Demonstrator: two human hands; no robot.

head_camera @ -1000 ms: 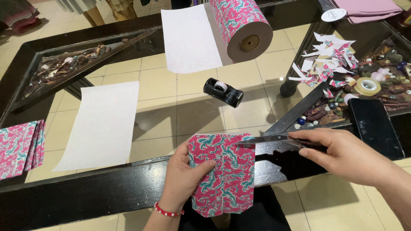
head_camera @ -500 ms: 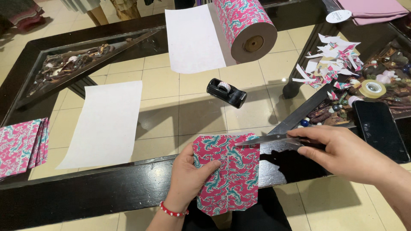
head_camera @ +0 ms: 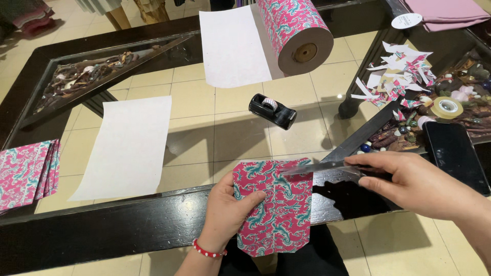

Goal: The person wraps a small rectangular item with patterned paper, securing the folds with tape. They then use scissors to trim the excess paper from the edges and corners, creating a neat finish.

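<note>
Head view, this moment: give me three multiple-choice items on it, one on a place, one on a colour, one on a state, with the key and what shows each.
1. Where does the black tape dispenser sit?
A. on the glass table, between the paper roll and the hands
B. on the dark phone
C. on the stack of folded sheets at far left

2. What colour is the patterned side of the folded paper piece?
A. plain white
B. pink with teal swirls
C. yellow with black stripes

3. What is the right hand doing?
A. resting open and empty
B. gripping a blade laid across the piece's top
C. holding the yellow tape roll

Key: 1 A, the dispenser stands alone on the glass below the roll. 2 B, pink and teal print covers the piece held by the left hand. 3 B, the fingers close on the handle and the metal lies over the paper's upper edge.
</note>
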